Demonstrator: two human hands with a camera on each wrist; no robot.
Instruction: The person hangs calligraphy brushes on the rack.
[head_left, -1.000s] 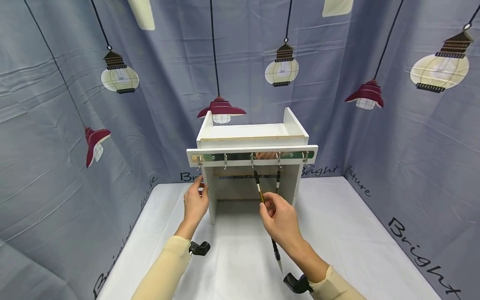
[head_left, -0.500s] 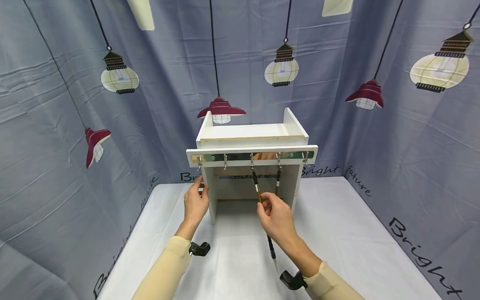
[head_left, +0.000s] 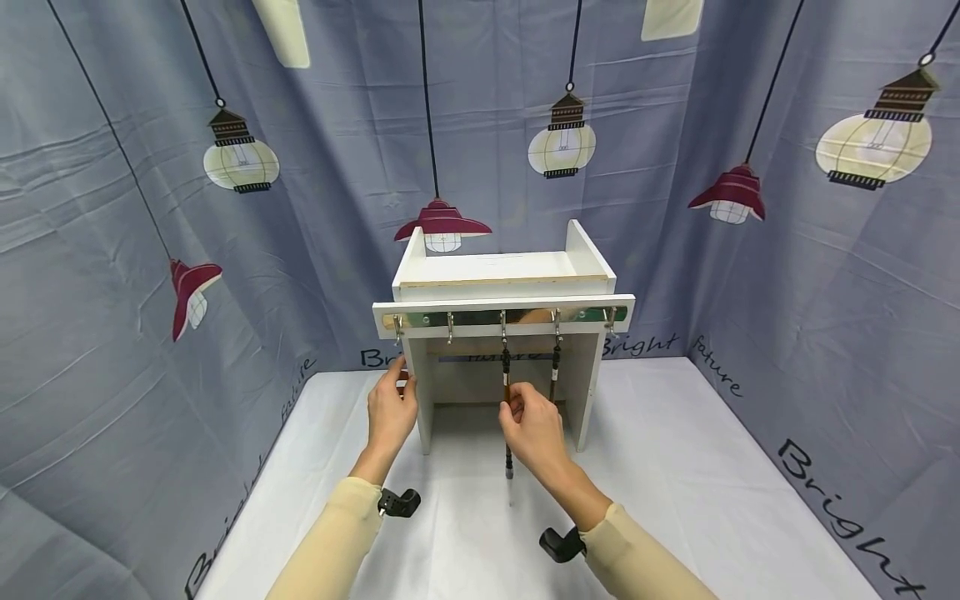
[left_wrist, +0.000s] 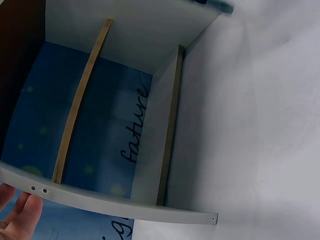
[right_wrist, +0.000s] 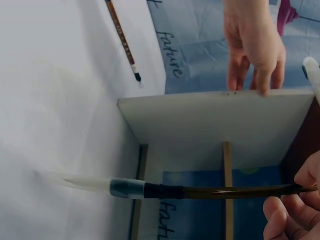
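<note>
My right hand (head_left: 534, 425) pinches the handle of a calligraphy brush (head_left: 508, 460) between thumb and fingers. The brush hangs nearly straight down below the middle hook (head_left: 503, 323) of the rack. In the right wrist view, its pale bristles and the dark handle of the brush (right_wrist: 220, 192) show. My left hand (head_left: 392, 408) touches the outer side and front edge of the left side panel (right_wrist: 200, 112) of a white wooden shelf (head_left: 510, 287), its fingers fairly straight. A second brush (head_left: 555, 371) hangs from the hook to the right, its lower part hidden behind my right hand.
Along the shelf front runs a white rail (head_left: 442, 305) with several metal hooks. Another brush (right_wrist: 123, 37) lies on the white tablecloth (head_left: 675, 467) left of the shelf. A lamp-patterned curtain (head_left: 495, 100) encloses the back and sides.
My right hand has moved left with the brush, whose lower end has swung from tilted right to nearly vertical. My left hand has stayed at the side panel.
</note>
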